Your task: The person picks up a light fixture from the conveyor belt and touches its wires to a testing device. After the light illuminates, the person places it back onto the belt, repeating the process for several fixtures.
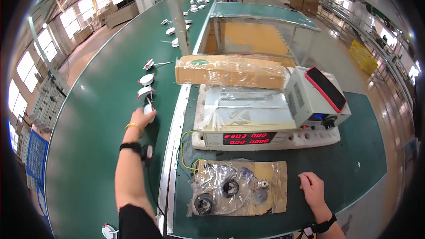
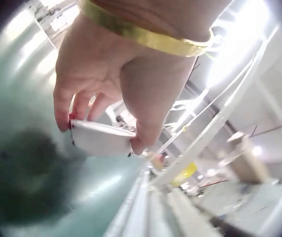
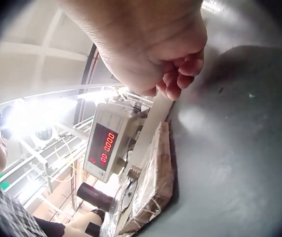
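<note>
Over the green conveyor belt (image 1: 97,150), my left hand (image 1: 141,118) pinches a white round downlight (image 2: 101,138) by its rim, thumb on one side and fingers on the other. Just beyond it on the belt are two more downlights (image 1: 146,79) with red clips. My right hand (image 1: 312,188) rests on the green tabletop with loosely curled fingers and nothing in them. To its left lies a film-wrapped board (image 1: 279,186) carrying black round fixtures (image 1: 204,204) and a small metal fitting (image 1: 263,183).
Behind the board, a power meter (image 1: 212,139) with red digits sits on white foam (image 1: 330,136). A grey box (image 1: 296,93) bears a red-edged phone (image 1: 325,89). A taped carton (image 1: 230,71) lies behind. A metal post (image 1: 176,17) rises by the belt, where several downlights lie farther off.
</note>
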